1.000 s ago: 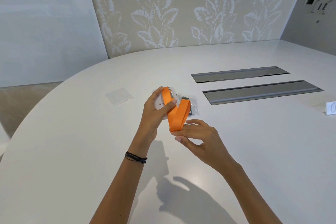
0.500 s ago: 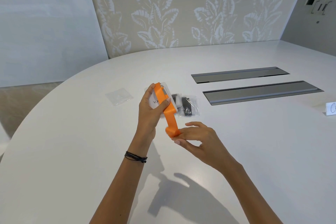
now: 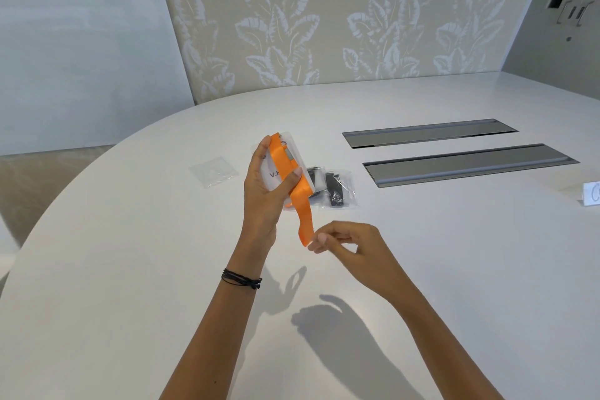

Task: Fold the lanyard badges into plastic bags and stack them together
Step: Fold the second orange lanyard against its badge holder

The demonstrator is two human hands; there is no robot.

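White table [image 3: 130,269], leafy wallpaper behind. Left hand [image 3: 264,187] clamped round badge [image 3: 276,172], thumb pinning orange strap [image 3: 300,201] above the table. Right hand [image 3: 350,245] pinching strap's dangling end. Filled bags [image 3: 334,187] just behind.

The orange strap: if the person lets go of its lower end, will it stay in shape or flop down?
Likely floppy: the orange strap already hangs limp below the left hand. It probably weighs little, since the right hand steers its tip with two fingers. It may unfold unless pinned against the badge.
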